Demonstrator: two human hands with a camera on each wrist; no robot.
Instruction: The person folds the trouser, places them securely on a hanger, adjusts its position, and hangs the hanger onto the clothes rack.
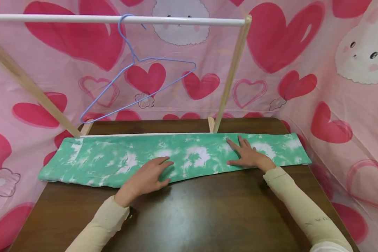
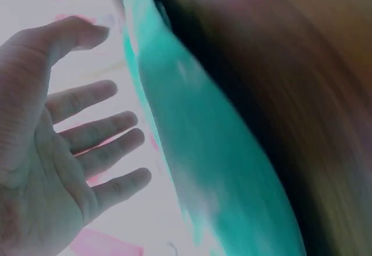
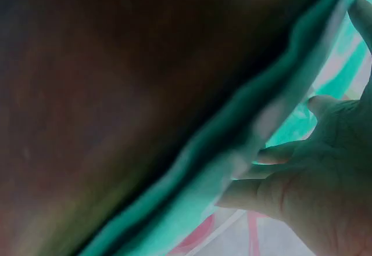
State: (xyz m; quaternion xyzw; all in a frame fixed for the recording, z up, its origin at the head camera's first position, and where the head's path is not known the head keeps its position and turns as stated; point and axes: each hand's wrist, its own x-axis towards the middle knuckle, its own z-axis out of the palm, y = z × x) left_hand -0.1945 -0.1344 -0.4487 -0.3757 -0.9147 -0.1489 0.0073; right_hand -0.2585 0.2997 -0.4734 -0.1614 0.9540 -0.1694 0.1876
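A green and white tie-dye cloth, folded into a long strip, lies across the back half of the brown table. Over its near edge, left of the middle, is my left hand; in the left wrist view that hand has its fingers spread and nothing in them, apart from the fabric. My right hand rests on the right part of the strip with fingers spread. In the right wrist view the right hand lies along the layered cloth edge, its fingertips partly hidden.
Behind the cloth stands a wooden rack with a white rail and a wooden post. A blue wire hanger hangs from the rail. The brown table extends toward me. A pink curtain with hearts surrounds the table.
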